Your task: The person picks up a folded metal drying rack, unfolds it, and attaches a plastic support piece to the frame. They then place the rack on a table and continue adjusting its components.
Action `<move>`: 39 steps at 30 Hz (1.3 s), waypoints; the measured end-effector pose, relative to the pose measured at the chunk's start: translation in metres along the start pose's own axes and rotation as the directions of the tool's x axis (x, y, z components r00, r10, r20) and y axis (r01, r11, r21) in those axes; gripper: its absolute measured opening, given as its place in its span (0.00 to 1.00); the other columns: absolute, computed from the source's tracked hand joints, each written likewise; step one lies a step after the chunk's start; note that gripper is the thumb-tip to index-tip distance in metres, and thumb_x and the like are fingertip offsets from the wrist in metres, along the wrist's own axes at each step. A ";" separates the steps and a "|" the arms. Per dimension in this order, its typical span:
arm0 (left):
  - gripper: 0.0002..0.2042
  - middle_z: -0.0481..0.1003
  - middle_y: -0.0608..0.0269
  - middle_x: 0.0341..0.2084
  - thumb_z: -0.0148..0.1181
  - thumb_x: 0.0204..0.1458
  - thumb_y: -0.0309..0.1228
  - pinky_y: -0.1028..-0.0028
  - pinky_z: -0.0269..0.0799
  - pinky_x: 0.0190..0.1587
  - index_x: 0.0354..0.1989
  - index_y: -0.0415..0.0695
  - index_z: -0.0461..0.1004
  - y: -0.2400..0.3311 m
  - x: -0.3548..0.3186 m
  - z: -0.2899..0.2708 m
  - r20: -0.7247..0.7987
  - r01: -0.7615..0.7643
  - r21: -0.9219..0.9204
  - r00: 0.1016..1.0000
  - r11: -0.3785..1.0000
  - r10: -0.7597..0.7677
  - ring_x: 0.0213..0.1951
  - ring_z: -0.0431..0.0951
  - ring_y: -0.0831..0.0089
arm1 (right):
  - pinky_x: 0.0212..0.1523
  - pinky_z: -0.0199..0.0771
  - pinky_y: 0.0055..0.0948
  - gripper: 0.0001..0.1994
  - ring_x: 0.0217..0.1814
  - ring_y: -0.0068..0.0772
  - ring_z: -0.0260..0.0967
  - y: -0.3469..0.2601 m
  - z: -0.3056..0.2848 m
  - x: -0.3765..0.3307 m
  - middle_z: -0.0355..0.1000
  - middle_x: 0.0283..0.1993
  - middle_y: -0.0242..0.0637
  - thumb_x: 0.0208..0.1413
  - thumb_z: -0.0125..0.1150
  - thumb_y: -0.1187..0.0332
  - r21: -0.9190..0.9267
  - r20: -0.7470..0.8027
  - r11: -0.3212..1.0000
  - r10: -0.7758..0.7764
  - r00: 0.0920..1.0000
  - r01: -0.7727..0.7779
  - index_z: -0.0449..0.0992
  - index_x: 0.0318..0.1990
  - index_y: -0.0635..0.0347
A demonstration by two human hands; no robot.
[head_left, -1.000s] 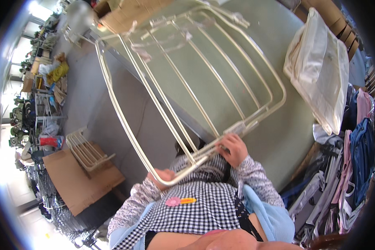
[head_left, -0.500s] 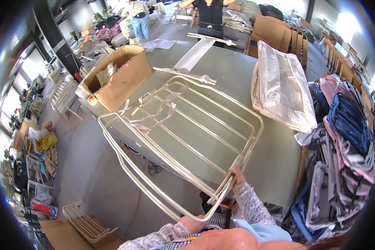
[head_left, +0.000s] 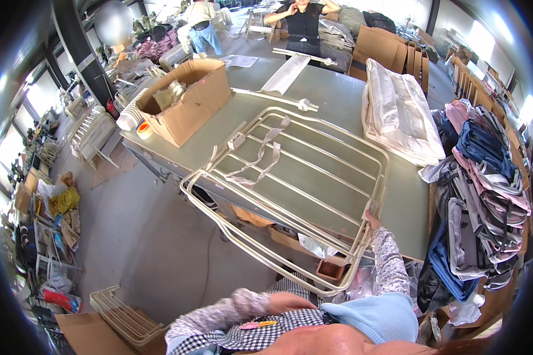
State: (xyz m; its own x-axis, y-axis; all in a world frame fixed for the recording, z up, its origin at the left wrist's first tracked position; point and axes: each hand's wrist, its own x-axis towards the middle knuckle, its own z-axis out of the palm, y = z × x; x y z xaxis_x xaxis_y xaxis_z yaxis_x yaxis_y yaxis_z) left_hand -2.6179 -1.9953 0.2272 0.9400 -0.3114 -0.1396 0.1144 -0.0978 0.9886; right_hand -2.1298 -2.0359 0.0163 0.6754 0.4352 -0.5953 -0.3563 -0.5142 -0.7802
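A cream-coloured metal tube frame (head_left: 314, 146) with several parallel bars lies partly on the table, its nearer double rails sticking out over the edge. My right hand (head_left: 371, 220) grips its right side tube. Close to my body, my left hand (head_left: 287, 303) lies against the checked apron (head_left: 293, 319), apart from the frame; its fingers do not show clearly. Across the bars trails a crumpled pale fabric strap (head_left: 260, 160). A small light block (head_left: 237, 141) sits at the frame's left corner.
On the green-grey table (head_left: 337, 97) stand an open cardboard box (head_left: 202, 100), a folded white fabric cover (head_left: 400, 115) and a white panel with rods (head_left: 285, 74). Bags (head_left: 485, 154) pile up on the right. Another person (head_left: 305, 29) stands across the table.
My left hand has let go of the frame's near rail and drawn in to the apron. The frame has shifted right and away from me, my right hand still on it.
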 end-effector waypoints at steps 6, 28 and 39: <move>0.13 0.77 0.61 0.37 0.50 0.60 0.28 0.74 0.72 0.48 0.49 0.35 0.71 0.079 -0.078 -0.157 -0.666 -0.041 -0.066 0.746 0.997 -0.014 0.42 0.76 0.72 | 0.26 0.78 0.40 0.46 0.33 0.45 0.72 -0.022 -0.005 -0.061 0.69 0.41 0.46 0.37 0.68 0.35 -0.025 -0.062 0.998 0.052 0.997 -0.054 0.63 0.57 0.63; 0.39 0.70 0.45 0.51 0.62 0.42 0.57 0.62 0.68 0.55 0.58 0.39 0.66 -0.221 -0.105 -0.625 -0.885 0.826 -0.082 0.197 0.558 -0.421 0.53 0.72 0.55 | 0.10 0.65 0.27 0.25 0.13 0.28 0.64 -0.015 0.019 -0.069 0.67 0.24 0.37 0.50 0.66 0.54 -0.007 -0.307 1.000 0.008 0.952 -0.011 0.59 0.46 0.53; 0.26 0.76 0.61 0.24 0.71 0.41 0.47 0.76 0.77 0.23 0.41 0.38 0.76 -0.206 -0.124 -0.635 -0.623 0.498 -0.528 0.324 0.688 -0.713 0.24 0.78 0.72 | 0.40 0.74 0.32 0.29 0.40 0.36 0.73 0.024 -0.016 -0.024 0.74 0.44 0.45 0.48 0.67 0.54 -0.353 -0.543 0.921 -0.347 0.765 0.168 0.68 0.51 0.68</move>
State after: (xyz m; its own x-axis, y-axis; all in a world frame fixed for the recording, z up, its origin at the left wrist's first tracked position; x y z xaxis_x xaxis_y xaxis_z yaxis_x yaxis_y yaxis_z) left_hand -2.5536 -1.3363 0.0767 0.4229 0.5573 -0.7145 0.7167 0.2768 0.6401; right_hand -2.1445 -2.0704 0.0150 0.9907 0.1103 -0.0800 0.0131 -0.6612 -0.7501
